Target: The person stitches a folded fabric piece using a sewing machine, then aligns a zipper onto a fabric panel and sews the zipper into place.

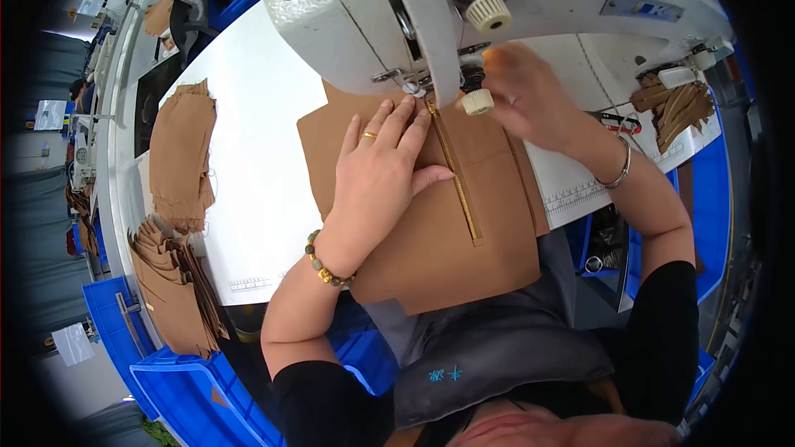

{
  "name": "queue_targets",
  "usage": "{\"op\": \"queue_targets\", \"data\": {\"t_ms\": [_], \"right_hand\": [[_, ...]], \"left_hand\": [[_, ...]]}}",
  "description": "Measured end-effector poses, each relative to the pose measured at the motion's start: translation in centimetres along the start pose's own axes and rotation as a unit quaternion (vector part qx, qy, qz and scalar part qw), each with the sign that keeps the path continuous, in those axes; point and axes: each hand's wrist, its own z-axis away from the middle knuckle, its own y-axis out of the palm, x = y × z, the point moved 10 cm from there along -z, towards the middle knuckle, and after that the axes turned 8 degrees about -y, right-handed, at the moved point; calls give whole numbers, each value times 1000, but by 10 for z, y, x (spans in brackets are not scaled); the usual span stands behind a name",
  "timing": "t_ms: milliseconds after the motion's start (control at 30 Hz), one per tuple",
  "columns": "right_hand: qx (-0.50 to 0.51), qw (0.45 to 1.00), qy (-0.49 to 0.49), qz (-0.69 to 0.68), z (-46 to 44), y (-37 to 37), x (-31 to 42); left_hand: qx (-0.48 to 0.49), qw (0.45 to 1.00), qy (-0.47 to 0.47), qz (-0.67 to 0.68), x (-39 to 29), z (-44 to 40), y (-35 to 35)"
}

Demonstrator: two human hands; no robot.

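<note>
A brown fabric panel (414,257) with a gold-toothed zipper (458,178) set into it lies under the head of a white sewing machine (356,16). My left hand (383,153) rests flat on the panel, fingers stretched toward the needle area and thumb touching the zipper's edge. Close to the right of the machine head, my right hand (530,99) is raised near the black-and-cream knob (477,101). Motion blurs it, and the knob hides some of its fingertips, so whether it holds anything cannot be made out.
Stacked brown pieces (182,153) lie on the white table (257,223) at left, with a thicker bundle (175,285) below. Brown strips (675,108) and a red-handled tool (621,122) lie at right. Blue bins (199,389) stand below the table's left edge.
</note>
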Motion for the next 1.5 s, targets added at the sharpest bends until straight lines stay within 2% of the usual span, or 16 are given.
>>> {"op": "queue_targets", "data": {"t_ms": [33, 100, 200, 733, 833, 933, 1033, 1100, 1200, 1500], "right_hand": [[1, 1000, 1, -1, 3, 5, 0], [78, 995, -48, -48, 6, 29, 16], [96, 994, -42, -30, 8, 36, 17], [78, 997, -14, -10, 4, 39, -3], [73, 996, 39, 33, 4, 31, -18], [98, 995, 29, 13, 6, 35, -14], [69, 998, 14, -3, 8, 32, 3], [102, 991, -81, 15, 8, 42, 26], [106, 986, -114, 53, 10, 42, 32], [113, 983, -135, 50, 7, 41, 37]], "left_hand": [[-6, 1000, 0, 11, 0, 0, -1], [-9, 999, -2, 36, 0, 2, 0], [-13, 998, 2, 59, 1, 2, -1], [12, 998, 12, 53, -6, 4, -2], [16, 998, 13, 55, -6, 4, -2], [15, 998, 11, 57, -6, 5, -2], [11, 999, 17, 46, -6, 6, 0], [6, 998, 7, 60, -6, 6, -1], [-5, 997, -5, 78, -2, 5, -3], [-15, 997, -7, 70, 1, 5, -3]]}}
